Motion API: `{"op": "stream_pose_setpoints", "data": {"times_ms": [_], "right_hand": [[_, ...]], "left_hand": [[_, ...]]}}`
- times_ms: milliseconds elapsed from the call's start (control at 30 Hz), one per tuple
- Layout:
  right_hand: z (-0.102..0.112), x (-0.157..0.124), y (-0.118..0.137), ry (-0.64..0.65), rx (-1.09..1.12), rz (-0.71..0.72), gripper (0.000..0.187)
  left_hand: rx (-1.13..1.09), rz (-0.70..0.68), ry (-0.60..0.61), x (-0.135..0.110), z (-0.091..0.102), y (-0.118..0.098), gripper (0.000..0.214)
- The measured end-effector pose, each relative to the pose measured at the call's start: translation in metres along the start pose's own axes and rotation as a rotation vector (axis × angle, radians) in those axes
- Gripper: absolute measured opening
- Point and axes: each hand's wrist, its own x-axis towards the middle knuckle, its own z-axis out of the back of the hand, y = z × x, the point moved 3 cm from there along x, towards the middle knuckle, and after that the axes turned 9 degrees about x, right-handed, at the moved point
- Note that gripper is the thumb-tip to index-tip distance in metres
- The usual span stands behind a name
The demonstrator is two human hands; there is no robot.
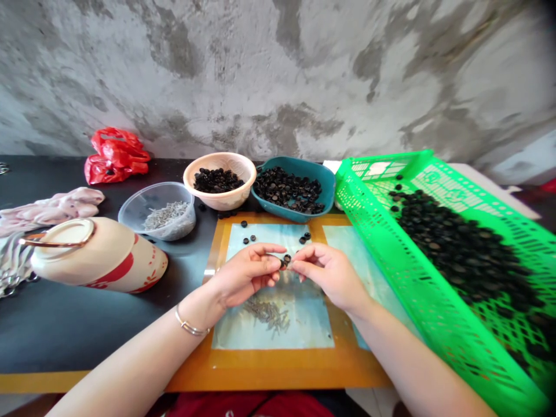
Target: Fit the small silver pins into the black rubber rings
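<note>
Over the work mat, my left hand (247,271) pinches a small black round cap (287,259) between thumb and fingertips; another dark piece seems to sit beside it. My right hand (328,272) meets it from the other side, thumb and forefinger pressed together at the cap's edge. What those right fingertips hold, if anything, is too small to make out. Below the hands, a loose pile of thin metal pins (271,315) lies on a pale blue sheet (304,333). Several more black caps (244,224) are scattered on the sheet's far part.
Behind the mat stand a clear bowl of pins (125,205), a peach bowl (219,200) and a teal basin (286,213), both with black pieces. A green basket (391,272) of black parts fills the right. At left are a tumbler (117,255), gloves (56,208) and a red bag (116,155).
</note>
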Motion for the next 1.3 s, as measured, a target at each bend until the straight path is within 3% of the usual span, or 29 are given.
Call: {"op": "stream_pose_setpoints", "data": {"times_ms": [200, 367, 633, 767, 1033, 1300], "right_hand": [[-0.002, 0.001, -0.004, -0.025, 0.075, 0.06, 0.018], [-0.007, -0.001, -0.002, 0.004, 0.118, 0.09, 0.018], [-0.015, -0.004, 0.001, -0.025, 0.042, 0.183, 0.016], [-0.015, -0.007, 0.006, -0.084, -0.106, 0.317, 0.012], [-0.018, -0.016, 0.016, -0.036, -0.459, 0.674, 0.01], [-0.017, -0.017, 0.021, -0.043, -0.523, 0.741, 0.01]], "left_hand": [[-0.108, 0.033, 0.075, -0.002, -0.004, 0.004, 0.021], [-0.149, 0.064, 0.089, 0.0, -0.003, 0.01, 0.023], [-0.142, 0.05, 0.022, -0.002, -0.01, 0.013, 0.031], [-0.128, 0.049, -0.013, -0.003, -0.013, 0.013, 0.036], [-0.103, -0.037, -0.051, -0.002, -0.012, 0.011, 0.042], [0.135, -0.248, -0.168, -0.004, -0.01, 0.002, 0.036]]}}
